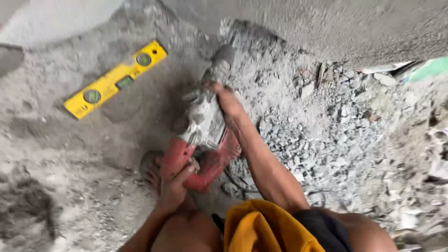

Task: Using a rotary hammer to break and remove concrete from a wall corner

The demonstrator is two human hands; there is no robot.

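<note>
A dust-covered power hammer drill (203, 126) with a red body and grey front lies angled toward the concrete floor, its tip pointing up-frame into broken concrete. My left hand (173, 184) grips its red rear handle at the lower centre. My right hand (224, 98) is wrapped around the grey front part near the nose. A bare foot (151, 172) rests just left of the handle, and another foot shows by the drill's right side.
A yellow spirit level (114, 79) lies diagonally on the dusty floor at upper left. Grey rubble and chips (336, 140) pile up at right, with scraps of board and green debris (429, 70) at the far right. Yellow cloth (261, 228) covers my lap.
</note>
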